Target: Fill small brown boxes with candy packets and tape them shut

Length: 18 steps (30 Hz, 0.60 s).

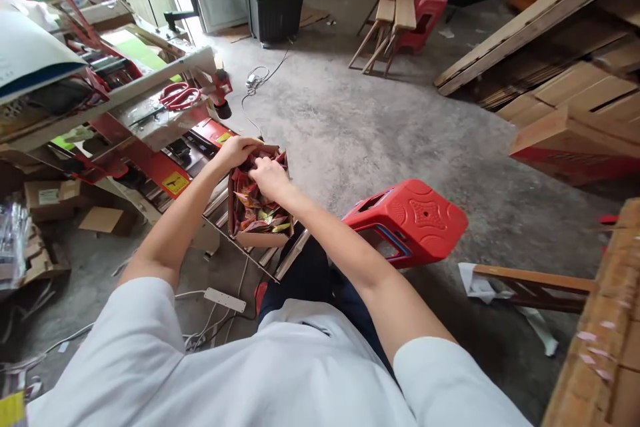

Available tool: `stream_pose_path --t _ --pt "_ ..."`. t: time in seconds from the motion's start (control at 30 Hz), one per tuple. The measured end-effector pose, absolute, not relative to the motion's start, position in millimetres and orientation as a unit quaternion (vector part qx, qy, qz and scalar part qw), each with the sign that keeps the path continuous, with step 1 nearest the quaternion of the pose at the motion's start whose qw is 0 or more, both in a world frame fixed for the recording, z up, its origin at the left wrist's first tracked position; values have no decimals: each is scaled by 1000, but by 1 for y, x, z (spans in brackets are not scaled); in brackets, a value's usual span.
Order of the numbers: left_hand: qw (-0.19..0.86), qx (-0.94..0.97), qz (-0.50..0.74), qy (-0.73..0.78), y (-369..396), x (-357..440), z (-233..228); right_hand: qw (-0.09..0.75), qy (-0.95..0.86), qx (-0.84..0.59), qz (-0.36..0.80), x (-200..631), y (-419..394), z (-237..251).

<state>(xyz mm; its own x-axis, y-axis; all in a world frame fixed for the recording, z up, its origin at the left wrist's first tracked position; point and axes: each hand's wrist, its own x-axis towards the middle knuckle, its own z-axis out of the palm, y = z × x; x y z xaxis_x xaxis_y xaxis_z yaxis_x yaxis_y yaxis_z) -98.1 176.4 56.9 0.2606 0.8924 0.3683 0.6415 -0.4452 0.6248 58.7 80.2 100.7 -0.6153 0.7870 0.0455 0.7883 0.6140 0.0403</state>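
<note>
An open cardboard box (pixel 263 239) filled with small red, pink and yellow packets (pixel 250 203) sits in front of me on the end of a roller conveyor. My left hand (pixel 237 152) is at the box's far left corner, its fingers bent over the far edge. Inside the box, my right hand (pixel 270 179) is curled down among the packets near the far side, and its fingertips are hidden.
Left of the box stands a red box-sealing machine (pixel 150 160), with red-handled scissors (pixel 180 96) and a tape gun (pixel 221 90) on it. A red plastic stool (pixel 425 217) lies tipped to the right. A power strip (pixel 225 300) and cables are on the floor.
</note>
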Motion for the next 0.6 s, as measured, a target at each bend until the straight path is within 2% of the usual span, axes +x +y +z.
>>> stream_pose_path --t 0.07,0.17,0.27,0.33,0.4,0.47,0.6 --pt "174 764 369 499 175 -100 54 60 -902 -428 -23 64 85 101" --pt "183 769 376 483 173 -102 54 221 -877 -425 48 77 87 105" --pt "178 763 377 494 172 -98 57 395 -797 -399 222 92 86 112" --pt "162 753 380 513 172 -95 58 473 -719 -357 363 106 81 116" --pt "150 743 376 533 170 -93 58 516 -638 -312 479 123 69 117" --pt "136 733 362 560 163 -96 60 537 -570 -296 547 144 51 116" --pt "93 726 322 600 138 -95 79 578 -475 -343 569 191 5 107"
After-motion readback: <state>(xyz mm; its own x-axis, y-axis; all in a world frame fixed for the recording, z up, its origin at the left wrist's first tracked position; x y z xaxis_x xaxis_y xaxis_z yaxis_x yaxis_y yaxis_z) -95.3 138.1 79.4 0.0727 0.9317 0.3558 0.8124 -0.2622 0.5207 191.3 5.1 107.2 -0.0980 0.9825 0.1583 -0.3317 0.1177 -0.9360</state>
